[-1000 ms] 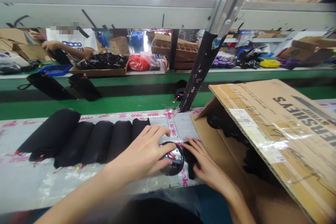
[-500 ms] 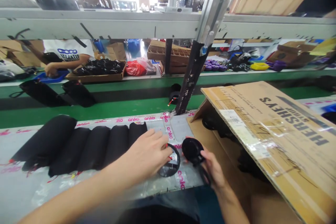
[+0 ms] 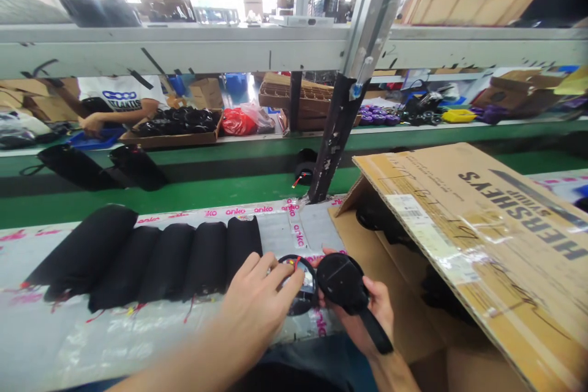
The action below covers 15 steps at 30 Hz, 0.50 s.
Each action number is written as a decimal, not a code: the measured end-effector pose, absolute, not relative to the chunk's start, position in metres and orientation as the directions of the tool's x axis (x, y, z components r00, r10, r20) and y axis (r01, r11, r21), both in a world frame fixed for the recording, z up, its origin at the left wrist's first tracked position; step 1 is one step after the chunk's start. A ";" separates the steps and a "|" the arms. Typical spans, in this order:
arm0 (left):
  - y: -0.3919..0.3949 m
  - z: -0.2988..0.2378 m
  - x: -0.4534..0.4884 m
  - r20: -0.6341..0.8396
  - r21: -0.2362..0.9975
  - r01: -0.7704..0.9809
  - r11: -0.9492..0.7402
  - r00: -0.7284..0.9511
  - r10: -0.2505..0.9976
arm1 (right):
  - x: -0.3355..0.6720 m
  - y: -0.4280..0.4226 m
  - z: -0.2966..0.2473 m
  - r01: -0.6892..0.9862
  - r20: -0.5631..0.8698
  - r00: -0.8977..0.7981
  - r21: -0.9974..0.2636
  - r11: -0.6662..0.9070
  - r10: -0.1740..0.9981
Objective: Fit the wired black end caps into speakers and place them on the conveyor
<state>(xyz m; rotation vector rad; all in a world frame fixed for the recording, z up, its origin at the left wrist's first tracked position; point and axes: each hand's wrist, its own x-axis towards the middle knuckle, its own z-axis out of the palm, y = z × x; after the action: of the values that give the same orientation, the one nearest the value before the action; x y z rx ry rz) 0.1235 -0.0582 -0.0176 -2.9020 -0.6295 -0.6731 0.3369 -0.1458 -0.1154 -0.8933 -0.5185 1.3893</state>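
My left hand (image 3: 257,312) pinches a round black ring part (image 3: 298,285) with red wires inside, resting on the plastic-covered bench (image 3: 82,343). Right beside it, my right hand (image 3: 374,312) grips a black round cap with a strap (image 3: 344,288), lifted and tilted toward the ring. Just left of my left hand lie several black fabric cylinders (image 3: 147,260) in a row.
An open cardboard box (image 3: 463,226) with black parts inside stands at the right. A dark post (image 3: 333,135) rises behind the bench. A green conveyor (image 3: 206,187) runs beyond, carrying black bags (image 3: 92,165). A person in a white shirt (image 3: 119,101) works across it.
My right hand lifted the black cap from the bench and brought it up beside the ring. My left hand drew back slightly, still on the ring.
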 end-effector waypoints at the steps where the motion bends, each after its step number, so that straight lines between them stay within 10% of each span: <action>1: -0.061 -0.018 0.123 0.465 0.039 0.422 -0.906 0.795 0.390 | 0.336 -0.147 -0.117 -0.601 -0.175 0.152 -0.798 -0.050 0.973; 8: -0.072 -0.046 0.140 0.627 0.494 0.315 -0.810 0.516 0.583 | 0.332 -0.154 -0.125 -0.493 -0.108 0.192 -0.870 0.001 0.975; 15: -0.070 -0.060 0.150 0.465 0.741 0.318 -0.591 0.392 0.794 | 0.331 -0.166 -0.122 -0.360 -0.100 0.216 -0.933 -0.016 0.971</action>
<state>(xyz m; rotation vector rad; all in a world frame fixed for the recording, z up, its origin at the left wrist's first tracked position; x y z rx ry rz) 0.1496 -0.0698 -0.0602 -3.0380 -1.3694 -1.6347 0.3312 -0.1659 -0.1215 -1.0812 -0.7462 1.2303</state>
